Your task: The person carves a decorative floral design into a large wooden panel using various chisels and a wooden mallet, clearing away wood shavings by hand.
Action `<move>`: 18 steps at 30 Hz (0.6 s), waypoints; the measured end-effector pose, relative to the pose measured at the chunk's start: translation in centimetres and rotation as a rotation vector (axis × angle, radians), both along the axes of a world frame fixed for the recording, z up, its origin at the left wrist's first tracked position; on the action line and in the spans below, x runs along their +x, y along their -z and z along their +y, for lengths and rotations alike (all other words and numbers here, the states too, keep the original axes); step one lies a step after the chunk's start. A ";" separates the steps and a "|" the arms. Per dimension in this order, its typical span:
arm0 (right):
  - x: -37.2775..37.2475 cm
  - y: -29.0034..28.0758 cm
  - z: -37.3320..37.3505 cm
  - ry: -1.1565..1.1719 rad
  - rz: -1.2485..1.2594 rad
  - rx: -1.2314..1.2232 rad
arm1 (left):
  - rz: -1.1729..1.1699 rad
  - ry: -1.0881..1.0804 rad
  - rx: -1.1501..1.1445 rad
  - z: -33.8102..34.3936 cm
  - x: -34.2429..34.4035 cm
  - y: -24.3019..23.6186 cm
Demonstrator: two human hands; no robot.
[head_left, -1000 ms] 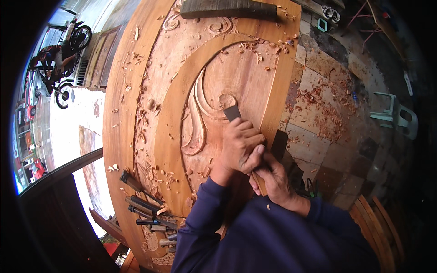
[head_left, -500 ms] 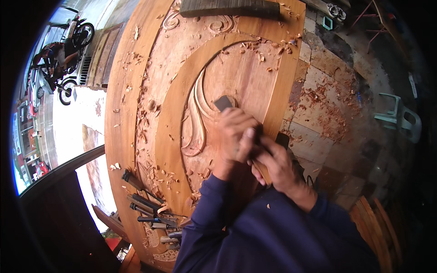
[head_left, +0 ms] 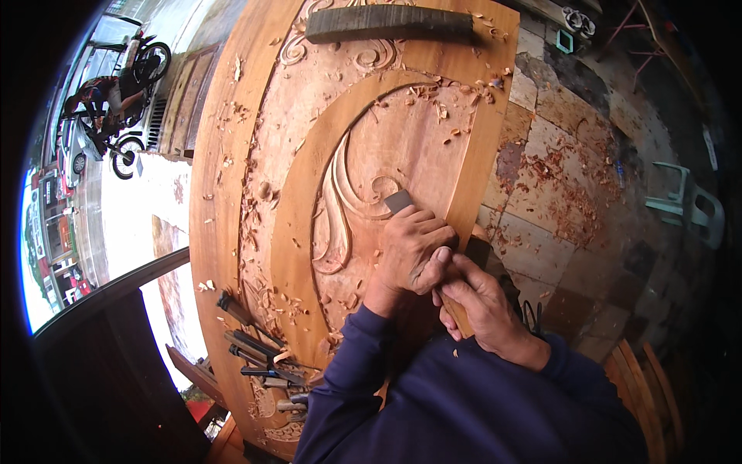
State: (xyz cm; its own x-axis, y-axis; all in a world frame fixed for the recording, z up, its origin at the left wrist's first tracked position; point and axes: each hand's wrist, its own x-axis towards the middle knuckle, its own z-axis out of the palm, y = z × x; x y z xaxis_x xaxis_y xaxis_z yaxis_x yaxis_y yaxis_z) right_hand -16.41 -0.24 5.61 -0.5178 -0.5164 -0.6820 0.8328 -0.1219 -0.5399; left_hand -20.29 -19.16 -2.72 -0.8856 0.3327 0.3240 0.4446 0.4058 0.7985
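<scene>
A wide flat-bladed chisel (head_left: 399, 202) lies slantwise over a carved wooden panel (head_left: 215, 193), its grey blade pointing up and left. My left hand (head_left: 413, 251) wraps round its shank just behind the blade. Lower down, my right hand (head_left: 481, 298) is closed round the light wooden handle, whose end shows below the fingers. Both hands touch each other. The blade's tip is beside the curled end of a raised leaf scroll (head_left: 336, 209); whether it touches the wood I cannot tell. Loose shavings (head_left: 259, 193) litter the panel.
Several carving tools (head_left: 259, 352) lie at the panel's lower left. A dark wooden block (head_left: 389, 23) rests across its far end. More shavings (head_left: 568, 185) cover the tiled floor at right, near a pale green chair (head_left: 684, 203). Outside at left, a person stands by a motorcycle (head_left: 127, 155).
Both hands and the chisel have moved slightly right and down, uncovering the scroll's curled end. The hands, blurred before, now look sharp. The whole view has shifted a little.
</scene>
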 end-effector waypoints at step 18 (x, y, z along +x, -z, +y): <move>-3.5 0.6 2.2 -0.197 0.281 -0.007 | 0.115 -0.197 -0.086 1.4 -0.5 -0.1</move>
State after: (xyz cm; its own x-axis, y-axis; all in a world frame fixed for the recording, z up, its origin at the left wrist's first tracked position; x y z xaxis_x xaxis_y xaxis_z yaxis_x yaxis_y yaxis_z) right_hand -19.90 1.96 4.98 -0.5745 -0.6296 -0.5231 0.6597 0.0222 -0.7512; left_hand -20.77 -17.81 -2.58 -0.8953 0.1876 0.4040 0.4356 0.5584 0.7060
